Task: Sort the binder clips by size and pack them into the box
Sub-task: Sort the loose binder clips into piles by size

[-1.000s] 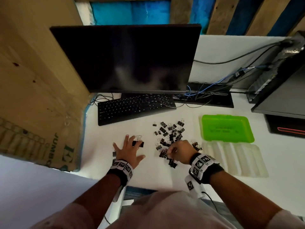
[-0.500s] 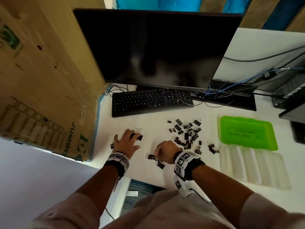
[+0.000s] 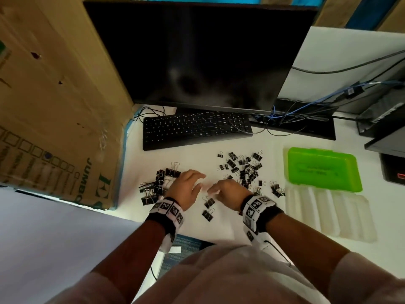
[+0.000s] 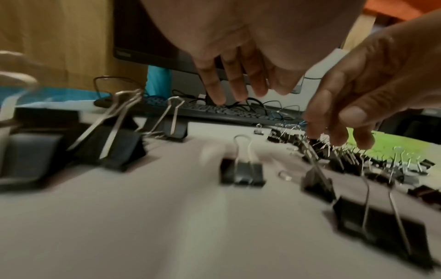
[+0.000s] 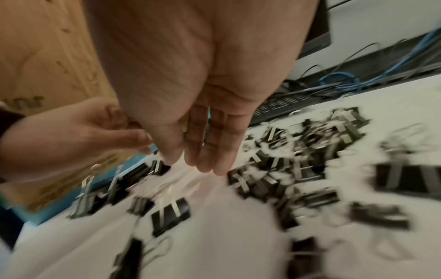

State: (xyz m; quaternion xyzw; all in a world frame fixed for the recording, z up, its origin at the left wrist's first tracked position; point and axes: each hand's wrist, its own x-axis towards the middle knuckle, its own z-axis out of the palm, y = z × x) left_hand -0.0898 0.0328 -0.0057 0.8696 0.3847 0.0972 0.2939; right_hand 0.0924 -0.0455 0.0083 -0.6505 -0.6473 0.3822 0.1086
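Black binder clips lie on the white table in three lots. A mixed pile (image 3: 243, 170) sits in the middle, large clips (image 3: 157, 185) are grouped at the left, and two medium clips (image 3: 209, 202) lie near the front. My left hand (image 3: 197, 181) hovers beside the large clips with relaxed fingers and holds nothing. My right hand (image 3: 215, 188) hovers just right of it, above the medium clips, fingers straight and empty. The wrist views show the left hand (image 4: 236, 90) and the right hand (image 5: 205, 160) both empty. The green box (image 3: 322, 170) lies at the right.
A clear ribbed tray (image 3: 328, 213) lies in front of the green box. A black keyboard (image 3: 195, 128) and a monitor (image 3: 197, 53) stand behind the clips, with cables at the back right. A cardboard box (image 3: 54, 106) walls off the left side.
My right hand has moved left from the pile and let go of the clips it pinched. My left hand has lifted off the table and shifted right. More large clips now show at the left.
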